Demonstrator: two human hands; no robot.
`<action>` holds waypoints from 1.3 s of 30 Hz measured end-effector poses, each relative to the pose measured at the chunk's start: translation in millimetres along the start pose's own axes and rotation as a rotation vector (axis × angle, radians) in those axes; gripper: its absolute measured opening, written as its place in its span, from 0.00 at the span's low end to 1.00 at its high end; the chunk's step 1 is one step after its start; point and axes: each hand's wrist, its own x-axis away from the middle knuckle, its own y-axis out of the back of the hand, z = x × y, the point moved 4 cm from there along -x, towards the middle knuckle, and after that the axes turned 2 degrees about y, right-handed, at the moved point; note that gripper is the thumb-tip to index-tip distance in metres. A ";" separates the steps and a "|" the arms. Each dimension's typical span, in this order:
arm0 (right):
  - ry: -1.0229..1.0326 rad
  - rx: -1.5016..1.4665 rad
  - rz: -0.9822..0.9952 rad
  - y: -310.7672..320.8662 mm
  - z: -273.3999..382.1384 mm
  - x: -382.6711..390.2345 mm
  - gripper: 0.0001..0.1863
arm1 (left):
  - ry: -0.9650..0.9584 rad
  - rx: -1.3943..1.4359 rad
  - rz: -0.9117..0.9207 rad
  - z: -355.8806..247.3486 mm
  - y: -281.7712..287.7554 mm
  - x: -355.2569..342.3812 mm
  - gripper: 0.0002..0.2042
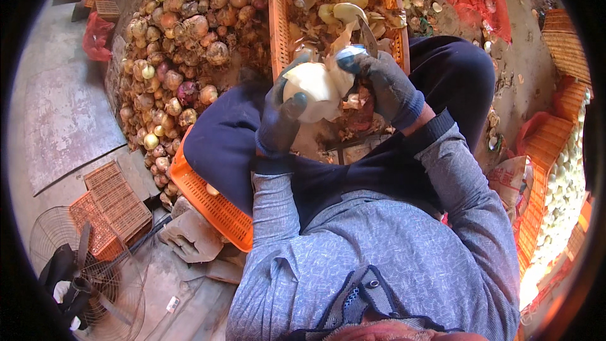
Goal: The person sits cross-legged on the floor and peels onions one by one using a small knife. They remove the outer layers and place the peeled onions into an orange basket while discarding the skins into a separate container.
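My left hand, in a dark glove, grips a large peeled white onion over the orange crate's near end. My right hand, also gloved, is closed on a knife, its blade pointing up and away from me. Between the hands, papery peel hangs beside the onion. A small blue-and-white piece shows at the right fingertips; I cannot tell what it is. The orange crate holds loose skins and pale onion pieces.
A large heap of unpeeled onions lies left. An orange basket is by my left knee. A wire fan and stacked crates are lower left. Orange crates, red mesh sacks and pale onions line the right.
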 end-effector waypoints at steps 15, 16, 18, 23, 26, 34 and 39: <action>-0.573 -0.421 -0.330 62.5 -16.2 -2.6 0.13 | -0.001 0.434 -0.005 -8.7 -4.7 10.9 0.39; -0.326 -0.159 -0.409 57.1 -6.2 -10.0 0.14 | -0.013 0.362 -0.020 -15.9 -6.6 9.9 0.38; -0.034 0.789 -0.243 52.9 4.6 -12.7 0.12 | -0.047 0.146 0.011 -25.0 -2.8 6.1 0.39; -0.009 0.812 0.139 24.6 27.7 7.9 0.12 | -0.108 -0.460 -0.061 -45.5 2.2 8.3 0.42; -0.003 0.870 0.384 0.5 48.8 14.1 0.19 | -0.146 -0.564 -0.059 -40.1 5.9 6.8 0.44; 0.114 0.964 0.393 -9.2 54.4 7.7 0.16 | -0.130 -0.616 -0.051 -40.5 -0.1 5.5 0.47; 0.137 0.981 0.401 -11.1 40.6 7.4 0.12 | -0.120 -0.650 -0.056 -33.5 2.1 4.7 0.47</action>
